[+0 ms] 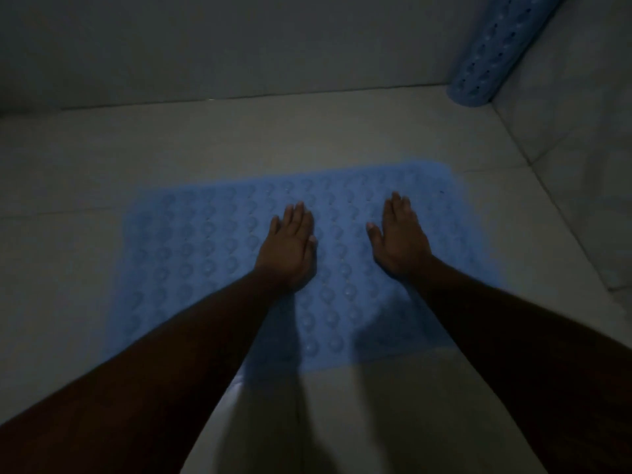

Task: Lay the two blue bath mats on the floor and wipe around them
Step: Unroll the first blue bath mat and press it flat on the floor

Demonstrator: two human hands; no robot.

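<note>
Pale tiled floor, dim light, two blue mats on it.
Flat mat lies spread out mid-floor, rows of round bumps showing, edges down on the tiles, far right corner blurred. Rolled mat, a tube dotted with small holes, stands on end in the far right corner where the floor meets the walls, well apart from the flat one. Thin grout lines cross the floor. Glossy patch on the near tile just below the flat mat's edge.
</note>
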